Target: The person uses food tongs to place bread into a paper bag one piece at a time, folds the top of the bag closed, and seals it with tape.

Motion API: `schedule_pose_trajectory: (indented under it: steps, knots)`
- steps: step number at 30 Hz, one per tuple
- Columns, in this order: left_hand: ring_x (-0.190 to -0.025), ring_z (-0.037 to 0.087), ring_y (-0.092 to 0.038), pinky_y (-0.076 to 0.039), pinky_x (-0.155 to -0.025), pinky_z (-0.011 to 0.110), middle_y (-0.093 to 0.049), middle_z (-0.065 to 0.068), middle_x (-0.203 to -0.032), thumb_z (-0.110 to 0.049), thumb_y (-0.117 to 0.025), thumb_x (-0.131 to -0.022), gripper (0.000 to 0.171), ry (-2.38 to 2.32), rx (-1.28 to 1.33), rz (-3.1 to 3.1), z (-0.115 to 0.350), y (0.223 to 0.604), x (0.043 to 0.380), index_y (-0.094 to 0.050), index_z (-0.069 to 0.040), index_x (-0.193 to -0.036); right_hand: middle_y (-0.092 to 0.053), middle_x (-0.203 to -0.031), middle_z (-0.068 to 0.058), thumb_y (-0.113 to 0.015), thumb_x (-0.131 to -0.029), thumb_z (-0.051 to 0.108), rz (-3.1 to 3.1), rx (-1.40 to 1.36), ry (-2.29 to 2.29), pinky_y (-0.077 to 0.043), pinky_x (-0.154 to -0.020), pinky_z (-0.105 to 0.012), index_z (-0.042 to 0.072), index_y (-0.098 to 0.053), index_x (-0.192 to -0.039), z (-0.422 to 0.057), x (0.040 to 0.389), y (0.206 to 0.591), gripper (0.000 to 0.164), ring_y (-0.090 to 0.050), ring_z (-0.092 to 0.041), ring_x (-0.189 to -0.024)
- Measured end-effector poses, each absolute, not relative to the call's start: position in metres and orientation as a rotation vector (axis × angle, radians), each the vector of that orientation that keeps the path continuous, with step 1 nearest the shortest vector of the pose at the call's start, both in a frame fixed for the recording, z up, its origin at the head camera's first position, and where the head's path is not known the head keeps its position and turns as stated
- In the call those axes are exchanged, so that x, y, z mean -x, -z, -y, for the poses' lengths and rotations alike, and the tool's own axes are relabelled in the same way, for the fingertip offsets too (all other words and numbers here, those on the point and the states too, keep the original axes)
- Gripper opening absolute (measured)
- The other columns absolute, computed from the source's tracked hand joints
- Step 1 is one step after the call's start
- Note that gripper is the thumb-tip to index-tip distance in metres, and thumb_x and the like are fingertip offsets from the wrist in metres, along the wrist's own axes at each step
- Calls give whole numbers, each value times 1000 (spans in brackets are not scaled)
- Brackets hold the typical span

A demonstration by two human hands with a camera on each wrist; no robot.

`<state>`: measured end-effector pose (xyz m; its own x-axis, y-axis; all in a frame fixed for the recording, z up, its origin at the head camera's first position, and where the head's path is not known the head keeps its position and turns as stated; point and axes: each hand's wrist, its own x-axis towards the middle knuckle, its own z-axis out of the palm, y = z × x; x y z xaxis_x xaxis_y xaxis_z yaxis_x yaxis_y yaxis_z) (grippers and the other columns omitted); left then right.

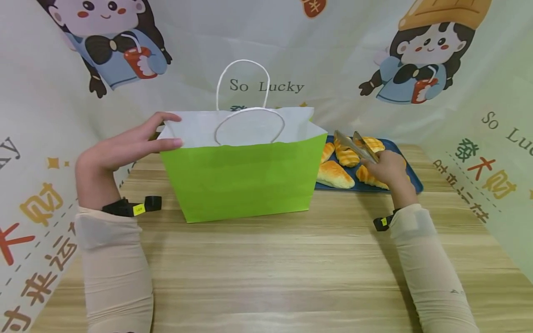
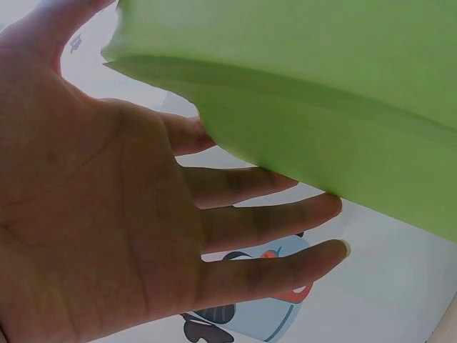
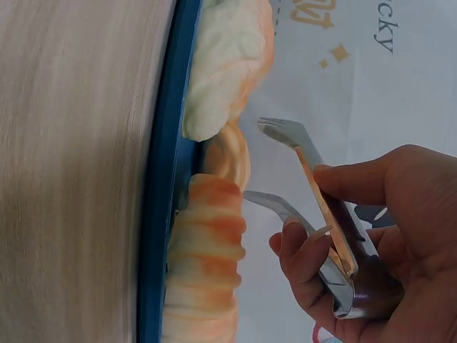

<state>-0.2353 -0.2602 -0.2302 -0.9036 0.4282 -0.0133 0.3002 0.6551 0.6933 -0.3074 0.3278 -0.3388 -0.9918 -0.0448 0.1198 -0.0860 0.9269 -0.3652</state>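
Observation:
A green paper bag point(image 1: 245, 180) with a white inside and white handles stands upright on the table, its mouth spread wide. At its left rim my left hand point(image 1: 125, 145) touches the bag with thumb and index finger extended. In the left wrist view, the other fingers point(image 2: 271, 221) lie straight and spread beside the green side. My right hand point(image 1: 389, 167) holds metal tongs point(image 3: 371, 286). The tongs' tips are apart with nothing between them, above a blue tray point(image 1: 412, 178) of bread. Near them lie a ridged bread roll point(image 3: 207, 229) and a smooth, pointed bread point(image 1: 335, 175).
The wooden table point(image 1: 266, 268) extends toward me in front of the bag. A printed cloth point(image 1: 333, 60) with cartoon figures hangs behind and at both sides. The bag hides the tray's left part.

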Motion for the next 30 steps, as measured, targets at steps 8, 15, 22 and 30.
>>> schedule_pose_trajectory:
  steps: [8,15,22,30]
  knots:
    - [-148,36,-27,-24,-119,64,-22,14,-168,-45,-53,-109,70,-1079,-586,-2692,258,230,236,-20,-16,-163,-57,-77,-20,-62,-105,33,2986,-4,-552,-44,-56,-42,-11,-65,-95,-318,305,339,45,-53,-35,-67]
    - [-148,37,-28,-24,-119,64,-20,14,-169,-45,-53,-109,69,-1079,-584,-2689,258,229,235,-20,-17,-164,-47,-59,-6,-58,-107,32,3022,51,-637,-38,-46,-32,-2,-62,-80,-317,305,342,44,-44,-22,-50]
    - [-148,35,-27,-24,-119,63,-21,13,-169,-43,-52,-110,68,-1083,-604,-2687,260,228,235,-20,-17,-163,-46,-59,-5,-57,-107,34,3042,96,-667,-38,-47,-31,0,-60,-80,-312,304,341,44,-43,-19,-51]
    - [-148,35,-28,-25,-119,63,-21,13,-169,-45,-53,-109,71,-1081,-591,-2685,258,230,236,-20,-16,-164,-44,-57,-3,-59,-107,35,3045,80,-631,-38,-47,-31,1,-61,-78,-313,304,343,45,-43,-19,-50]
